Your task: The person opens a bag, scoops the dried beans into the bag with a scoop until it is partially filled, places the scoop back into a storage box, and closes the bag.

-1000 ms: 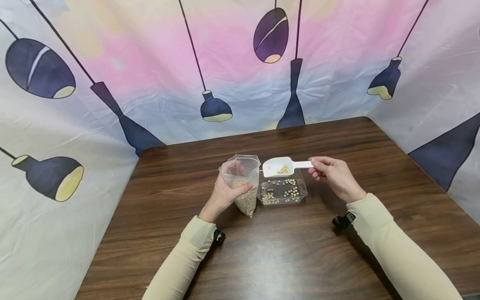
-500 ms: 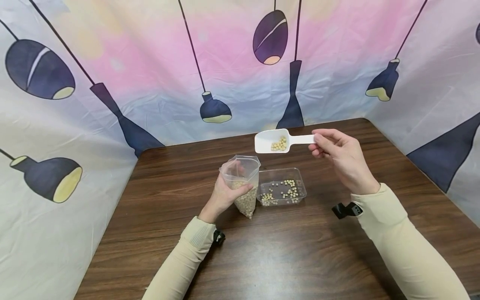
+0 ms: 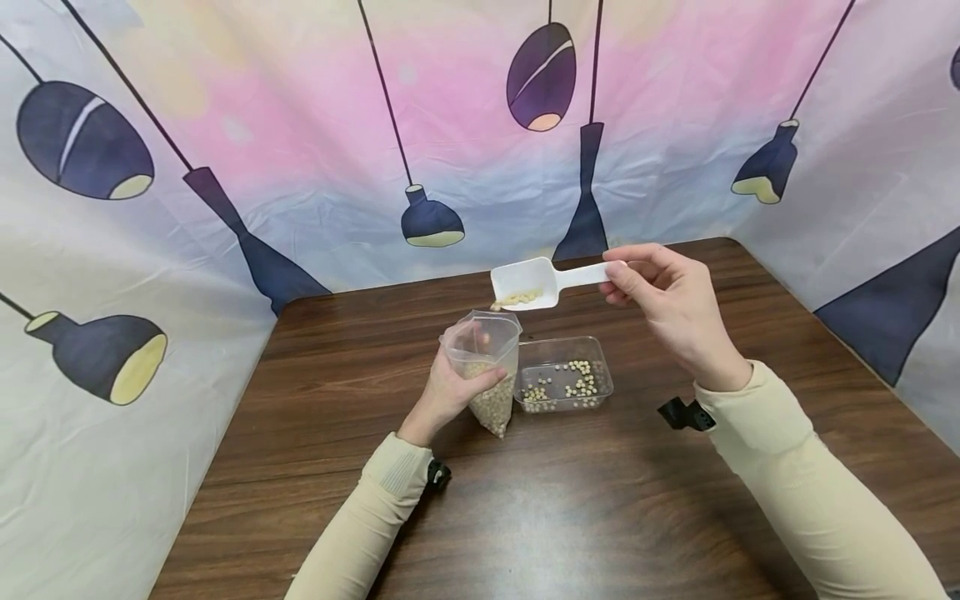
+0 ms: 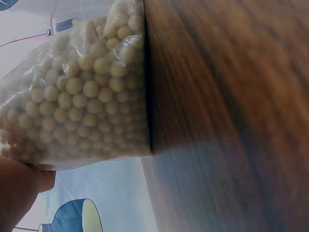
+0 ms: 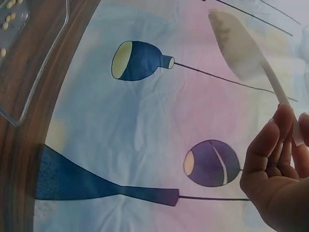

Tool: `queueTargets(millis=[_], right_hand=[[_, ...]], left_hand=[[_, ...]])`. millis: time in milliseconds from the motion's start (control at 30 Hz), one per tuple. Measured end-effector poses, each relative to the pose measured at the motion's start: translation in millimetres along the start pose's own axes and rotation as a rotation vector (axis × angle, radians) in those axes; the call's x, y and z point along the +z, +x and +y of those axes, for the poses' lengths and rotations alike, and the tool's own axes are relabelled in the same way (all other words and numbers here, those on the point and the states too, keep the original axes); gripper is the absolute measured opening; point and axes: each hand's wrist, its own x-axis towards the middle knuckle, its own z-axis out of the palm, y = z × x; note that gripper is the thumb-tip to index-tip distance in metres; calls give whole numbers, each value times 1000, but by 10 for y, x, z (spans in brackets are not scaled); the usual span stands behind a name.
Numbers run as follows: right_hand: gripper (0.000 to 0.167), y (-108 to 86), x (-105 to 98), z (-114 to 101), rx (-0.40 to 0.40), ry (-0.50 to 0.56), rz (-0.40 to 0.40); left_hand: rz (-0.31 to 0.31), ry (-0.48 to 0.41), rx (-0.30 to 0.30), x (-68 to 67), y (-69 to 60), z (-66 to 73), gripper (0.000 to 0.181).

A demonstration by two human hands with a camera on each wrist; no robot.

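Note:
My left hand (image 3: 450,387) grips a clear plastic bag (image 3: 493,400) around its side, keeping its mouth open on the table. Pale yellow, bead-like dried beans fill the lower part of the bag, seen close up in the left wrist view (image 4: 82,101). Pinched by its handle, a white scoop (image 3: 534,275) is in my right hand (image 3: 678,304). The scoop tilts with its lip above the bag's mouth, and some beans (image 3: 517,298) gather at that lip. In the right wrist view, the scoop (image 5: 239,50) shows from below.
A clear rectangular plastic tub (image 3: 606,385) stands right beside the bag, with scattered beans on its floor. Both sit on a dark wooden table (image 3: 337,400). A fabric backdrop (image 3: 315,125) printed with lamps hangs behind the table.
The scoop with beans has risen from the tub, then moved left over the bag and tipped, its beans sliding toward the lip. My left hand and the bag have stayed in place.

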Motion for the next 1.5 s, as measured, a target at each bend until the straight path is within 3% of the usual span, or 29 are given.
queueTargets(millis=[200, 267, 400, 500, 600, 700, 800, 933, 1133, 1233, 1333, 1500], right_hand=[[17, -66, 97, -90, -135, -261, -22], [18, -91, 144, -138, -241, -347, -15], [19, -102, 209, -190, -546, -560, 2], [18, -96, 221, -101, -660, -766, -35], [16, -112, 227, 125, -631, -964, -151], [14, -155, 221, 399, -604, -1105, -260], [16, -204, 204, 580, -610, -1187, -312], [28, -236, 188, 628, -592, -1239, -358], [37, -215, 158, 581, -519, -1232, -386], [28, -210, 137, 567, -458, -1196, -379], [15, -215, 123, 557, -360, -1149, -355], [17, -257, 98, 552, -166, -1067, -282]], left_hand=[[-6, 0, -30, -4, -8, -1, 75], [-10, 6, -26, -6, -9, -2, 75], [-20, 2, -1, -7, -8, -3, 74], [-17, -1, 15, -7, -5, -2, 73], [-11, -11, 15, -8, -1, -7, 72], [-3, -14, 26, -13, 16, -99, 73], [-3, -16, 28, -6, 18, -90, 73], [-6, -18, 19, 9, 8, 24, 73], [-6, -7, 21, 0, 17, 29, 73], [-7, -5, 21, -7, 18, 23, 72], [-7, -6, 23, -11, 15, 16, 72], [-7, -12, 22, -8, 1, 13, 71]])
